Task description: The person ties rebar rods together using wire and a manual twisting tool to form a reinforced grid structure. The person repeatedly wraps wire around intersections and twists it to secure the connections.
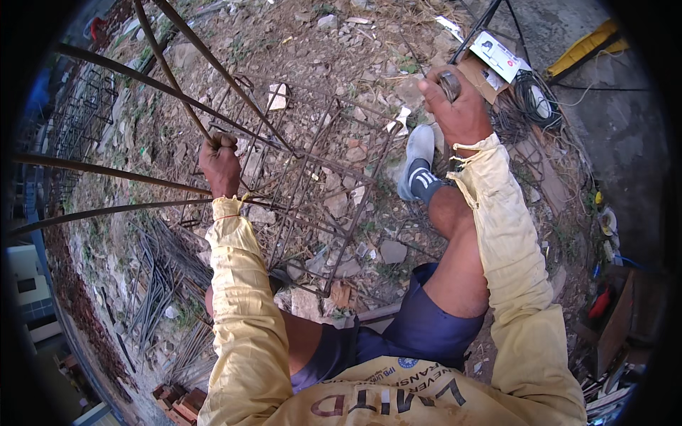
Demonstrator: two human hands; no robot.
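My left hand [219, 168] is closed around a steel reinforcing bar [169, 72] at the corner of a rebar cage. The cage [319, 165], made of long bars and square stirrups, stands in front of my legs. Farther right, my right hand [461, 109] is raised above my shoe, away from the cage. Its fingers grip a rounded metal tool [449, 87]; most of it is hidden by the palm, so its kind is unclear. A thin dark wire [409, 45] runs up from near that thumb.
Long bars [112, 174] project to the left. Thin steel rods [154, 290] lie in a heap there, with bricks [184, 406] below. Rubble and weeds cover the ground. A printed carton [495, 56] and coiled cable [535, 101] lie at upper right.
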